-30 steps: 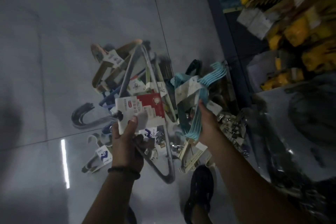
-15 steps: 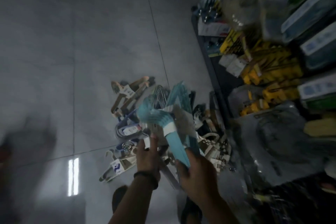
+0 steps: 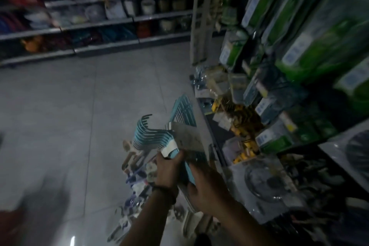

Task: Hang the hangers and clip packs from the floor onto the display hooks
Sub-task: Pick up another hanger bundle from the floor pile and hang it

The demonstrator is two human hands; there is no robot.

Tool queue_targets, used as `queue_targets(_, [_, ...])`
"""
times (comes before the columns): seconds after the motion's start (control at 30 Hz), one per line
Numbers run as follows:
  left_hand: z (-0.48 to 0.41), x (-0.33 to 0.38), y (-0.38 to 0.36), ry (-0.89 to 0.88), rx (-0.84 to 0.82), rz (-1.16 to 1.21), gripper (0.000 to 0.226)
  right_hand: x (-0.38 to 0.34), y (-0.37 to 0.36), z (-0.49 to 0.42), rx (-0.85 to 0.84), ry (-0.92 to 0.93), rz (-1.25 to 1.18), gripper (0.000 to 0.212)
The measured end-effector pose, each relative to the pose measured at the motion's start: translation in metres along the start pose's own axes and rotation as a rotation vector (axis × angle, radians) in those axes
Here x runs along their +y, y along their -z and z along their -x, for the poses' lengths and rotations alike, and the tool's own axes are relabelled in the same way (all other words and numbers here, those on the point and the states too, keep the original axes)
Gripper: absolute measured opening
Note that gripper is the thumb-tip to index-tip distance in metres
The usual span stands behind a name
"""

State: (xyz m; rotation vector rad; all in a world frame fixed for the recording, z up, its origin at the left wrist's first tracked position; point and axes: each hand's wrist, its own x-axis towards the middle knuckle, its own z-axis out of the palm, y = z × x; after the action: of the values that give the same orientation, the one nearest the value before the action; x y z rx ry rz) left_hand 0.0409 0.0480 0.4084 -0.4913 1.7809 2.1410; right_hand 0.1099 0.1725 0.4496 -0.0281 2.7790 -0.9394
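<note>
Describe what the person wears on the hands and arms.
The left hand and right hand are bare, without gloves. The forearms are bare too, with no sleeves in view. A dark band circles the left wrist. Rings: too blurred to tell.

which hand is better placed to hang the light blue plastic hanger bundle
Probably the right hand: it grips the light blue plastic hanger bundle on the side nearer the display rack. The left hand grips by the white band.
</note>
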Motion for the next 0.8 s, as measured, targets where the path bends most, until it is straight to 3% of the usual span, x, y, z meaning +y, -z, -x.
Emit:
queue_targets(0.07, [0.001, 0.024, -0.016, -0.057, -0.042, -0.069, 0.039, -0.006, 0.030, 0.005, 0.000, -0.014, 0.000, 0.057])
queue_targets(0.13, [-0.003, 0.047, -0.026, -0.080, -0.115, -0.176, 0.037, -0.014, 0.059, 0.009, 0.052, -0.013, -0.091, 0.036])
queue_targets(0.23, [-0.015, 0.080, -0.042, -0.119, -0.252, -0.335, 0.038, -0.017, 0.109, 0.011, 0.371, -0.039, -0.157, 0.036])
queue_targets(0.3, [-0.013, 0.112, -0.057, -0.173, -0.369, -0.435, 0.038, -0.017, 0.154, 0.014, 0.560, -0.060, 0.043, 0.057])
queue_targets(0.33, [-0.008, 0.130, -0.065, -0.196, -0.451, -0.461, 0.039, -0.016, 0.177, 0.015, 0.568, -0.088, 0.161, 0.072])
queue_targets(0.43, [0.004, 0.182, -0.093, -0.268, -0.743, -0.593, 0.037, -0.022, 0.240, 0.022, 0.351, -0.219, 0.412, 0.108])
queue_targets(0.5, [0.011, 0.211, -0.114, -0.362, -0.958, -0.679, 0.045, -0.027, 0.271, 0.032, 0.244, -0.282, 0.444, 0.121])
queue_targets(0.6, [0.031, 0.245, -0.149, -0.482, -1.251, -0.814, 0.063, -0.042, 0.306, 0.068, 0.240, -0.322, 0.283, 0.119])
queue_targets(0.73, [0.069, 0.280, -0.193, -0.506, -1.426, -1.001, 0.066, -0.044, 0.315, 0.118, 0.365, -0.393, -0.009, 0.100])
queue_targets(0.8, [0.096, 0.296, -0.210, -0.623, -1.375, -1.081, 0.106, -0.036, 0.310, 0.147, 0.581, -0.413, -0.113, 0.100])
